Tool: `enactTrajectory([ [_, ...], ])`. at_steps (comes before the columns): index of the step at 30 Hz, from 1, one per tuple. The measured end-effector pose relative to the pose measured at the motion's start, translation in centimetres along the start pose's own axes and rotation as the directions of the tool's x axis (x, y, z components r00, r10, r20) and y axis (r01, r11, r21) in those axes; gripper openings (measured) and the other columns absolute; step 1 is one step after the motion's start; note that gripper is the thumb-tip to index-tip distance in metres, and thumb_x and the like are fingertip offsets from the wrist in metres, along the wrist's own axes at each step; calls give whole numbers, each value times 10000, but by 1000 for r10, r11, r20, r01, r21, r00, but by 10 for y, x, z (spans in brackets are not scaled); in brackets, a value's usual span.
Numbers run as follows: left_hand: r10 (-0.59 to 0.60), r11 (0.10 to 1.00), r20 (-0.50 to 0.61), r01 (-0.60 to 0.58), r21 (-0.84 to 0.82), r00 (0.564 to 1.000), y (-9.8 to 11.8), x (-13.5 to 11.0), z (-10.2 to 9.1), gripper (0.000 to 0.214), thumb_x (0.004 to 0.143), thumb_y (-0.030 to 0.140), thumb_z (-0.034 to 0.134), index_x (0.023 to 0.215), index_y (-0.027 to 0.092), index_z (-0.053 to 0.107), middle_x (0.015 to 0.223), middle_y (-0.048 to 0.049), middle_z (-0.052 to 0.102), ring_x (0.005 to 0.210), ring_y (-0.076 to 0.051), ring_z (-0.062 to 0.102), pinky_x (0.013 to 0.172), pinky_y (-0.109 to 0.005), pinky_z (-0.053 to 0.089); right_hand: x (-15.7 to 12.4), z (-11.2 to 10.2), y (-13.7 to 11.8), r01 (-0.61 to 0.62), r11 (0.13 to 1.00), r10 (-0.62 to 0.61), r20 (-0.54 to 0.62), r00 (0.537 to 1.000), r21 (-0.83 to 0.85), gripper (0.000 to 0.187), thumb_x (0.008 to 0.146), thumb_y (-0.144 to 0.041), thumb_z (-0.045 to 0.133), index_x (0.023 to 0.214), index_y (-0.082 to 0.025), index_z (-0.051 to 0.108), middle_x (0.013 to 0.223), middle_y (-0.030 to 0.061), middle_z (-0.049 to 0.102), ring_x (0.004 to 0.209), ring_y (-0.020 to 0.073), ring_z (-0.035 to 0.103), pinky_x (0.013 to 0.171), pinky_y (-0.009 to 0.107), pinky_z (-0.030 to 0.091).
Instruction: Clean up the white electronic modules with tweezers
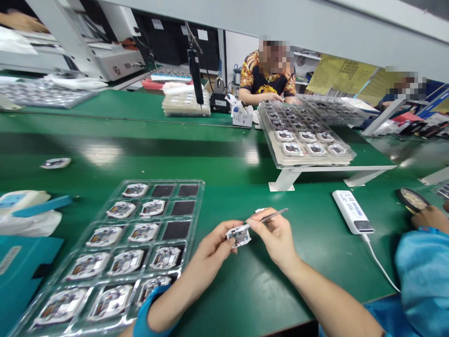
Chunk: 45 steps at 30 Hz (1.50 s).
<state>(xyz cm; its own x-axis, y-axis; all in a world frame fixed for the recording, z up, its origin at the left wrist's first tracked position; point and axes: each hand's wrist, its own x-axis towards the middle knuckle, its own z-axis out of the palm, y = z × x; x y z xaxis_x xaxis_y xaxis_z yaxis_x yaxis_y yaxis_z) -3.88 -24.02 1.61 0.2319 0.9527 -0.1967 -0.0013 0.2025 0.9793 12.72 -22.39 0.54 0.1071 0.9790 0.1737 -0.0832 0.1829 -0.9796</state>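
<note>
My left hand (219,241) is closed on a small electronic module (242,237) with a white rim and a circuit board inside, held above the green bench. Pinched in my right hand (275,234) is a slim pair of metal tweezers (277,214), pointing at the module's upper edge. Whether the tips grip anything cannot be made out. Behind my right fingers, a small white piece (260,210) shows only in part. To the left, a clear plastic tray (198,206) carries several similar modules (126,261), some pockets showing only their dark bottoms.
A raised stand (286,180) bears stacked module trays (273,150). Right of my hands are a white power bank (352,211) with a cable and another person's hand (431,219) near a round dish (413,200). A loose module (56,163) lies left; an electric screwdriver (195,76) hangs behind.
</note>
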Motion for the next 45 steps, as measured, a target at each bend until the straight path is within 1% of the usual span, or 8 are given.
enactTrajectory([
  [9, -27, 1000, -3, 26, -17, 1000, 4, 0, 0, 265, 810, 339, 656, 1035, 213, 713, 878, -35, 692, 695, -173, 563, 627, -270, 474, -1, 1, -2, 24, 999, -25, 27, 999, 40, 139, 777, -321, 775, 748, -214, 691, 722, 21, 741, 706, 191, 696, 679, 321, 547],
  [17, -11, 1000, 13, 11, -8, 1000, 7, 0, -2, 251, 803, 316, 647, 1019, 217, 727, 824, -26, 691, 668, -173, 560, 623, -270, 478, 0, -2, -3, 34, 998, -37, 73, 997, 44, 130, 790, -307, 772, 753, -217, 686, 734, 23, 740, 712, 192, 695, 671, 323, 542],
  [23, 28, 996, 79, -35, 86, 996, 7, 1, -8, 253, 805, 304, 624, 1024, 228, 723, 748, -5, 663, 665, -180, 559, 645, -276, 471, -1, -2, -4, 71, 996, -77, 105, 992, 62, 127, 810, -313, 755, 764, -223, 679, 745, 19, 736, 726, 195, 697, 680, 332, 538],
  [27, 43, 991, 95, -55, 126, 995, 9, 2, -10, 261, 807, 306, 605, 1034, 234, 712, 715, 7, 650, 644, -180, 551, 642, -274, 465, -1, -2, -4, 77, 994, -87, 127, 988, 77, 118, 813, -305, 755, 767, -225, 681, 745, 20, 737, 730, 198, 700, 686, 338, 540],
  [31, 60, 977, 142, -87, 192, 988, 12, 2, -12, 271, 817, 313, 572, 1039, 231, 705, 696, 11, 633, 634, -180, 540, 628, -267, 454, -1, -4, -3, 108, 993, -116, 166, 979, 57, 94, 819, -282, 754, 782, -229, 686, 748, 21, 735, 730, 198, 690, 688, 344, 535],
  [35, 27, 951, 207, -89, 295, 978, 13, 2, -16, 322, 838, 313, 519, 1104, 222, 677, 729, 15, 627, 662, -179, 544, 635, -259, 453, 0, -6, -2, 145, 989, -144, 185, 972, 11, 92, 816, -268, 759, 780, -225, 686, 743, 21, 738, 724, 197, 692, 692, 343, 533],
  [38, -4, 939, 226, -74, 335, 974, 12, 2, -18, 346, 854, 319, 491, 1143, 220, 654, 730, 22, 614, 684, -179, 553, 653, -261, 459, 0, -6, -2, 151, 988, -149, 182, 972, 4, 84, 812, -252, 761, 782, -227, 687, 748, 21, 744, 726, 199, 698, 689, 339, 534],
  [45, 14, 963, 211, -70, 261, 977, 11, 3, -16, 308, 865, 346, 522, 1098, 224, 682, 673, 32, 572, 647, -173, 528, 644, -264, 441, 0, -6, -2, 139, 990, -140, 183, 973, 16, 68, 810, -216, 752, 794, -230, 687, 752, 13, 741, 727, 194, 694, 688, 336, 532],
])
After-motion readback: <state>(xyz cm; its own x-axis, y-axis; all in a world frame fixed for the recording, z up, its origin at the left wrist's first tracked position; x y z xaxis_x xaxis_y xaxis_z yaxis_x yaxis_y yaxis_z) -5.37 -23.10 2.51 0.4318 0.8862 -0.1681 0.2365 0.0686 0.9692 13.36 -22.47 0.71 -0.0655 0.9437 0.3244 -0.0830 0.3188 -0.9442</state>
